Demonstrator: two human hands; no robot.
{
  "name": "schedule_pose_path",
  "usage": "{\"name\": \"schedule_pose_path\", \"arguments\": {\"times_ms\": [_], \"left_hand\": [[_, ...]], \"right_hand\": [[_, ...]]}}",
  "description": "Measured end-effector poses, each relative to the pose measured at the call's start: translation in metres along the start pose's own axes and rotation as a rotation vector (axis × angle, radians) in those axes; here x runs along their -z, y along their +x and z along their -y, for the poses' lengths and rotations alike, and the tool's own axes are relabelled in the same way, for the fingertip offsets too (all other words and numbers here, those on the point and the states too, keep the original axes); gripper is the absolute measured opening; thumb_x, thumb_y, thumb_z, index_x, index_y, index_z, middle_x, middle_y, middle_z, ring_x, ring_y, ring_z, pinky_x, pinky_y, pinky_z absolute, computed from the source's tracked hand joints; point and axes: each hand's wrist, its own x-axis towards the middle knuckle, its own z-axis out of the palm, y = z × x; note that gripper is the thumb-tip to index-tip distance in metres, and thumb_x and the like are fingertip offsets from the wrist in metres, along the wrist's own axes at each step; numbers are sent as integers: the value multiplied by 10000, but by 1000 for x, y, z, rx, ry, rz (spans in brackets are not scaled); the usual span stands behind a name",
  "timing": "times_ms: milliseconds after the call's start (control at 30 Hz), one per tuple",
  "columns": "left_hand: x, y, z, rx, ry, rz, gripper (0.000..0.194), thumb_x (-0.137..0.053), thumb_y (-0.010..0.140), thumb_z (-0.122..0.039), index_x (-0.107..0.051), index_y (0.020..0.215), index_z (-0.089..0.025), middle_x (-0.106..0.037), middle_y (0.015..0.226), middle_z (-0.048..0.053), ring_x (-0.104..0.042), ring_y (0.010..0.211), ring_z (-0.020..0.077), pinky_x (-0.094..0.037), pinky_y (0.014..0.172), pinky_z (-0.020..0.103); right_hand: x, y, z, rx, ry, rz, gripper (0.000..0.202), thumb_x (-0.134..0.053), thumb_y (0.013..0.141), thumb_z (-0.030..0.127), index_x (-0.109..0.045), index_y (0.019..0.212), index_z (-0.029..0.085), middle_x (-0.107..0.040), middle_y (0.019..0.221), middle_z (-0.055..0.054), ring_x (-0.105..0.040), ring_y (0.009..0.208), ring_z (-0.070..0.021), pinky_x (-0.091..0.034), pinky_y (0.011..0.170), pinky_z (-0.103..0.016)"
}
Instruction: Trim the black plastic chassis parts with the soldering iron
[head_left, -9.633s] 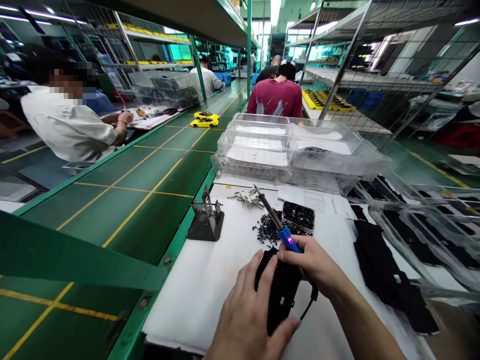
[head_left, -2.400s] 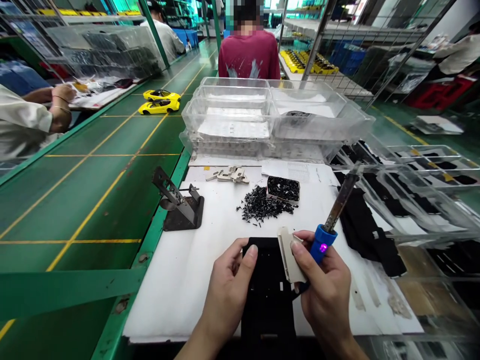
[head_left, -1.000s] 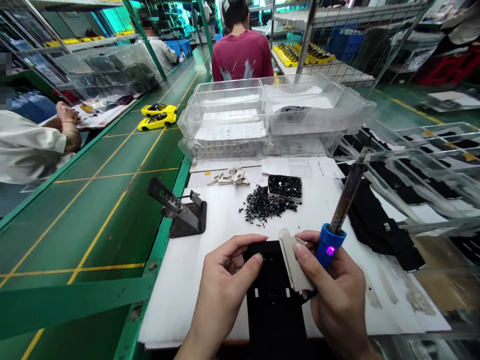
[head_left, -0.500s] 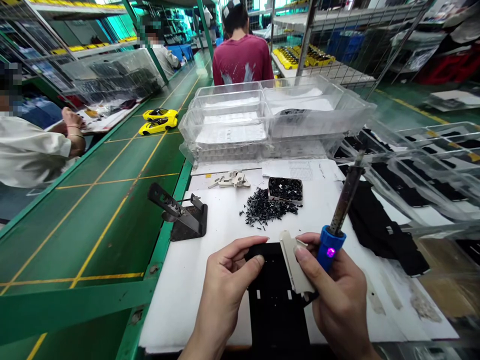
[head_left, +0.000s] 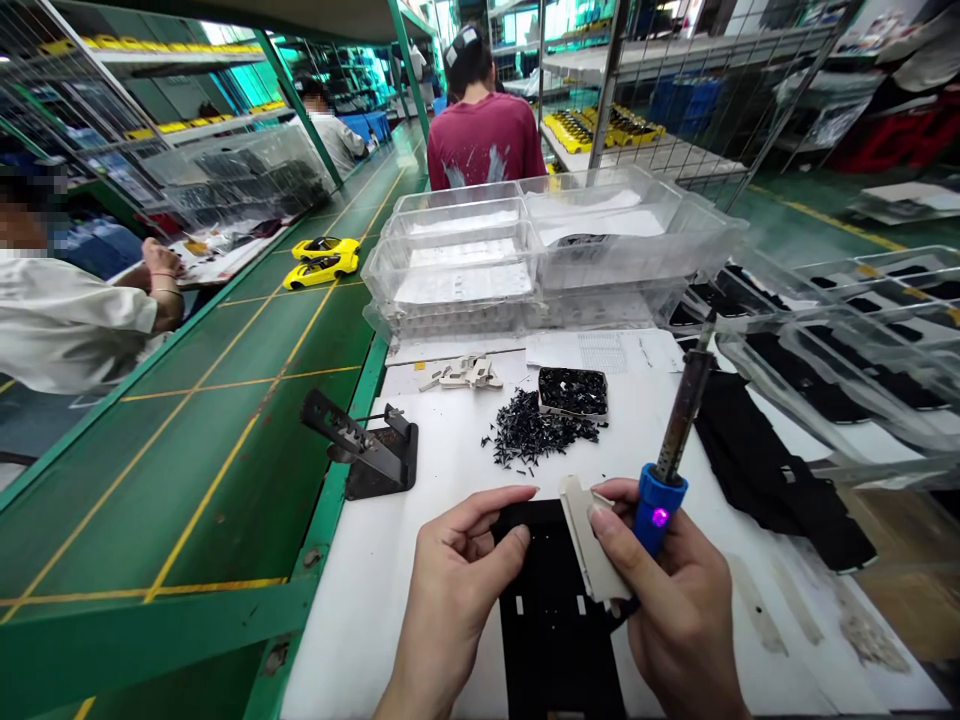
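Note:
My left hand (head_left: 466, 575) pinches the upper left edge of a flat black panel (head_left: 559, 650) with small rectangular slots, thumb on top. Between the thumb and fingers of my right hand (head_left: 679, 600) is a beige plastic piece (head_left: 592, 545), tilted over the panel's upper right part. That same hand also grips a soldering iron (head_left: 661, 498) by its blue handle, where a small light glows; its tip points up and away. Some right fingers are hidden behind the handle and the beige piece. Beyond my hands lies a pile of small black parts (head_left: 534, 432) beside a filled box (head_left: 572, 390).
A metal iron stand (head_left: 375, 450) is at the table's left edge, next to a green conveyor (head_left: 225, 430) carrying yellow toy cars (head_left: 322, 262). Beige pieces (head_left: 465, 372) lie farther back. Clear trays (head_left: 465, 315) stand behind, black pieces (head_left: 772, 470) at right. Co-workers sit at left and ahead.
The camera view has tipped slightly upward, so the table and conveyor appear a little lower. Both hands keep their grips, and the beige piece stays over the panel.

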Motion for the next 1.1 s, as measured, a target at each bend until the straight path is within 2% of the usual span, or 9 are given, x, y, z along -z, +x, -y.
{"name": "schedule_pose_path", "arguments": {"times_ms": [200, 400, 500, 633, 733, 833, 967, 1033, 1100], "left_hand": [[-1, 4, 0, 2, -7, -24, 316, -774, 773, -316, -742, 1063, -195, -747, 883, 69, -664, 802, 210, -510, 720, 283], [-4, 2, -3, 27, -90, -28, 293, -782, 765, -287, -750, 1041, -194, -754, 844, 48, -652, 774, 167, -509, 700, 226], [-3, -2, -5, 3, -104, 13, 343, -761, 793, -296, -724, 1120, -200, -756, 937, 63, -665, 843, 184, -517, 747, 234], [-1, -8, -6, 9, -217, 66, 486, -708, 839, -310, -611, 1310, -234, -734, 1112, 91, -662, 1028, 252, -510, 887, 308], [-1, -12, 6, 84, -429, 112, 507, -613, 900, -371, -539, 1389, -260, -695, 1237, 84, -600, 1185, 276, -468, 987, 358], [-4, -16, 28, 184, -698, 211, 401, -540, 936, -372, -633, 1299, -230, -687, 1268, 69, -542, 1278, 257, -384, 1092, 364], [-15, -20, 56, 415, -930, 352, 495, -462, 945, -515, -695, 1217, -175, -737, 1156, 130, -564, 1257, 334, -357, 1110, 498], [-18, -20, 63, 414, -995, 371, 525, -464, 935, -540, -705, 1201, -158, -730, 1167, 148, -567, 1250, 362, -375, 1092, 524], [-18, -20, 64, 347, -1017, 358, 541, -449, 942, -539, -705, 1199, -137, -719, 1188, 158, -574, 1240, 369, -406, 1071, 524]], "right_hand": [[-1, 2, 5, 16, -25, -12, 236, -754, 796, 383, -709, 962, 222, -706, 846, -32, -655, 720, -171, -543, 638, -235], [-3, 3, 9, -27, -10, 8, 258, -754, 790, 408, -701, 954, 216, -692, 790, -27, -642, 672, -169, -534, 594, -238], [-3, 3, 6, -44, 8, 3, 270, -752, 794, 413, -694, 968, 214, -693, 819, -33, -645, 695, -179, -532, 609, -249], [0, 4, 0, -69, 57, 26, 265, -733, 828, 396, -672, 1028, 232, -688, 876, -26, -658, 764, -190, -537, 693, -275], [1, 5, -3, -71, 71, 21, 250, -719, 847, 390, -668, 1037, 236, -680, 892, -20, -661, 826, -196, -533, 756, -283], [0, 7, -2, -79, 54, -7, 289, -733, 825, 410, -672, 1029, 215, -681, 878, -28, -661, 814, -200, -546, 737, -284], [-1, 10, 5, -143, -81, -21, 412, -767, 746, 491, -671, 1018, 198, -678, 839, -43, -649, 678, -210, -533, 482, -259], [0, 8, 11, -136, -182, -48, 447, -769, 719, 526, -670, 1010, 202, -673, 799, -34, -619, 579, -197, -491, 401, -260], [0, 3, 18, -37, -288, -114, 436, -768, 706, 538, -684, 964, 197, -674, 758, -27, -606, 556, -189, -504, 449, -277]]}}
